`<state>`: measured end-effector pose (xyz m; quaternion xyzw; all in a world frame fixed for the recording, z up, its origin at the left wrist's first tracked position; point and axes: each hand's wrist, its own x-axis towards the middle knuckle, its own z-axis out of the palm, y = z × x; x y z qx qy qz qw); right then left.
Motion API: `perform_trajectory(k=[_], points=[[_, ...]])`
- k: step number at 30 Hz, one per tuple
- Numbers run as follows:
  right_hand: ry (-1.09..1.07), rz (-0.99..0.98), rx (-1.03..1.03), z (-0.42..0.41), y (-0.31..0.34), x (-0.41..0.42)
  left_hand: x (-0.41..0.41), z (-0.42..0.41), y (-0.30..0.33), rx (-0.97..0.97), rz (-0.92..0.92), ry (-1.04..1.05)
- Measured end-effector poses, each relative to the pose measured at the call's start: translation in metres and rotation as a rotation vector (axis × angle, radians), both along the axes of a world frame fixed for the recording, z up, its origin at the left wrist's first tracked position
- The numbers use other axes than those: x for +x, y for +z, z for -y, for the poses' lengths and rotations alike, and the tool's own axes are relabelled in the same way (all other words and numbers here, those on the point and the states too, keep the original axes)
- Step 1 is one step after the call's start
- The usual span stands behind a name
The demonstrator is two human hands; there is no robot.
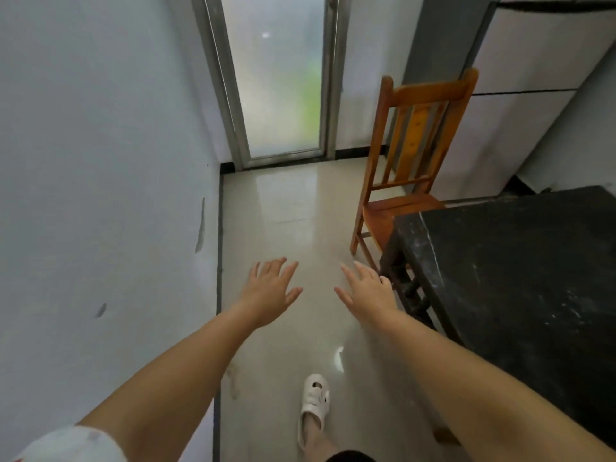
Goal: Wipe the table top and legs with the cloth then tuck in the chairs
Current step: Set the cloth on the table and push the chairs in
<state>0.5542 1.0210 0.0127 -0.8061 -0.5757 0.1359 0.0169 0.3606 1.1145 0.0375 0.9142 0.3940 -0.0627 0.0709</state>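
Note:
A dark table (520,271) with a scuffed black top fills the right side, and its carved dark leg (405,288) shows at the near left corner. A wooden chair (413,155) stands at the table's far end, its seat partly under the top. My left hand (270,291) and my right hand (370,291) reach forward over the floor, both with fingers spread and nothing in them. The right hand hovers just left of the table's corner. No cloth is in view.
A white wall (100,161) runs close along the left. A frosted glass door (276,81) closes the far end of the narrow tiled floor (293,208). White cabinets (533,78) stand behind the chair. My foot in a white slipper (315,405) steps on the floor.

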Motion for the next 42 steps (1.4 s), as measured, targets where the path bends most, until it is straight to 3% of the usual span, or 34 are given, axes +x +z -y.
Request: perform_trajectory(k=[15,24,32,42], points=[[-0.263,0.03,0.1,-0.283,0.029,0.182,0.196,-0.326,0.019,-0.009,0.053,-0.191],[-0.667,0.076,0.161,-0.404,0.053,0.265,0.349,-0.502,0.056,0.078,0.04,-0.564],[-1.02,0.078,0.186,-0.439,0.058,0.342,0.504,-0.594,0.064,0.153,0.153,-0.811],[-1.193,0.063,0.195,-0.491,0.067,0.459,0.672,-0.642,0.068,0.159,0.194,-1.15]])
